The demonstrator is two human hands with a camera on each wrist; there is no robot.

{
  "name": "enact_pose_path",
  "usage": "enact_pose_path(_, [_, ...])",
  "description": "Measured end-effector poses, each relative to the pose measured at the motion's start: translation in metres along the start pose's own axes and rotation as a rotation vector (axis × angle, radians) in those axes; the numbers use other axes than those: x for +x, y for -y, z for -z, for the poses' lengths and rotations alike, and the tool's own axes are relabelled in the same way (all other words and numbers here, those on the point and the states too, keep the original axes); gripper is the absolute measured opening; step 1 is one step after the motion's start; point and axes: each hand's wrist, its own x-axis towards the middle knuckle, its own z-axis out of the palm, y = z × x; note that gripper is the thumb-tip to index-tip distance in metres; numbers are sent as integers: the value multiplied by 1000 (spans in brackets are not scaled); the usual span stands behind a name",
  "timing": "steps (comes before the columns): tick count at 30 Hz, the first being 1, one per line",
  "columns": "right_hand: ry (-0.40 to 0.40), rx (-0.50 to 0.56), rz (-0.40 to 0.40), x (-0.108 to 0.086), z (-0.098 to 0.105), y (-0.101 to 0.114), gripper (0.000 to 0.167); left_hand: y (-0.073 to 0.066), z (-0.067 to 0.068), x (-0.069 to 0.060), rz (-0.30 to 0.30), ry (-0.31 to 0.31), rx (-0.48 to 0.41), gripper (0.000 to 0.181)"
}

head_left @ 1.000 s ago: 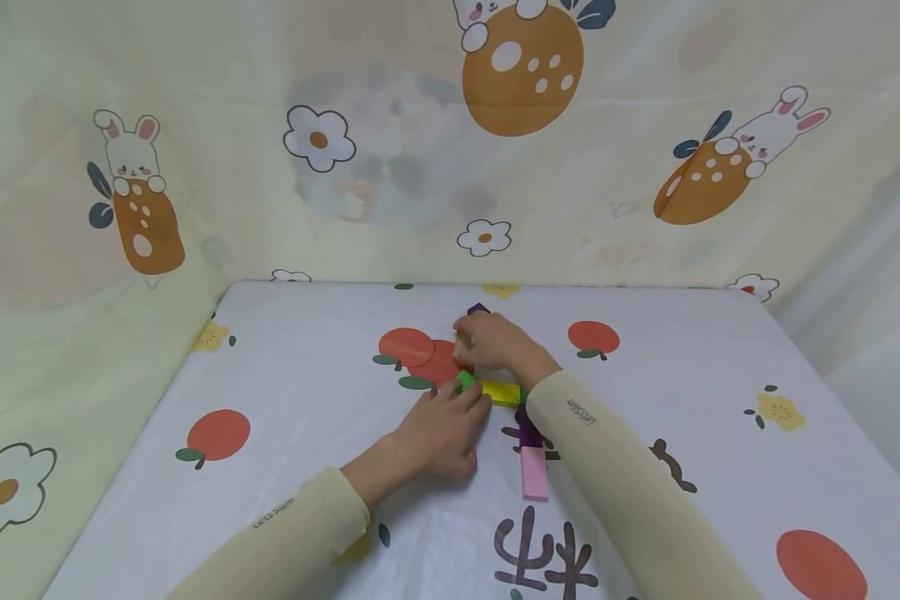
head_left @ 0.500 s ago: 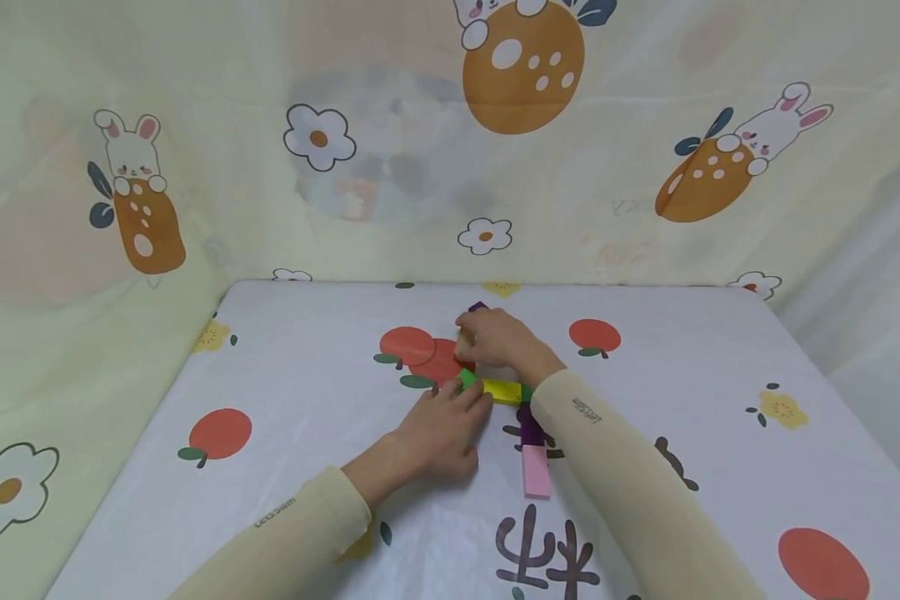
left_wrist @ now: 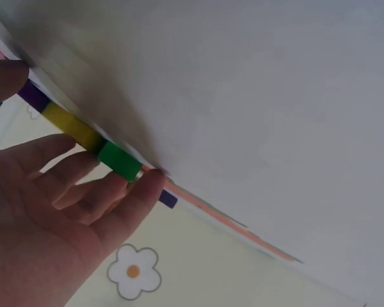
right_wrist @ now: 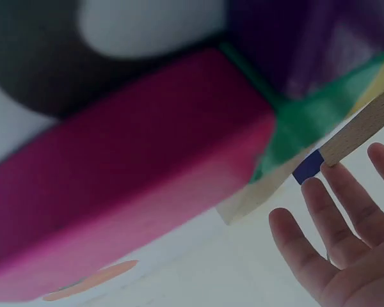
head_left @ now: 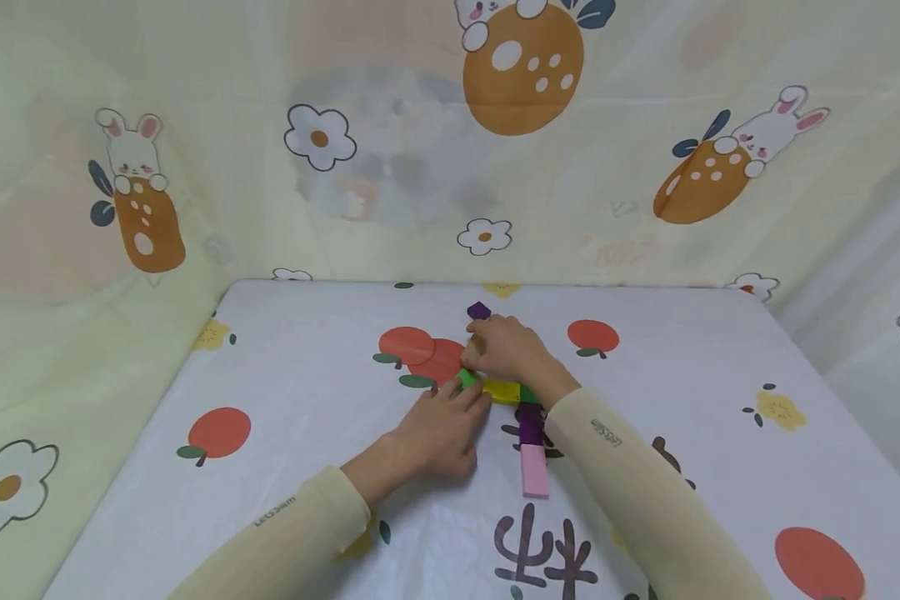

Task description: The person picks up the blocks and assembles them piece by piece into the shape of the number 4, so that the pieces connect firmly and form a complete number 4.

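In the head view, my left hand (head_left: 438,429) lies with spread fingers beside a small green block (head_left: 467,379), fingertips touching it. The left wrist view shows this green block (left_wrist: 120,160) between the fingers and a yellow block (left_wrist: 72,126). My right hand (head_left: 508,350) holds a plain wooden block, mostly hidden under its fingers; the right wrist view shows a fingertip against this wooden block (right_wrist: 361,128). Past that hand sits a dark purple block (head_left: 478,310). From the green block, the row runs through a yellow block (head_left: 501,392) to another green block (head_left: 529,394).
Toward me, a purple block (head_left: 531,425) and a pink block (head_left: 535,471) continue the line. A magenta block (right_wrist: 147,160) looms close in the right wrist view. The white tablecloth (head_left: 307,375) carries printed fruit, and a patterned curtain (head_left: 390,250) hangs behind.
My right hand has shifted slightly right and toward me, uncovering more of the far purple block; the wooden block appears slightly farther right. My left hand stays put.
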Motion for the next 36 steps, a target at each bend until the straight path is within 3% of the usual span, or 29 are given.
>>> enact_pose_path(10, [-11,-57,-43,-9,1,5,64,2,-3,-1,5,-2,-11,76])
enact_pose_path(21, [-12,-68,-59,-16,-1,8,46,3,-6,0,2,-4,-10,77])
enact_pose_path(36, [3,-74,-84,-21,-2,5,46,0,-3,1,-9,-6,9,76])
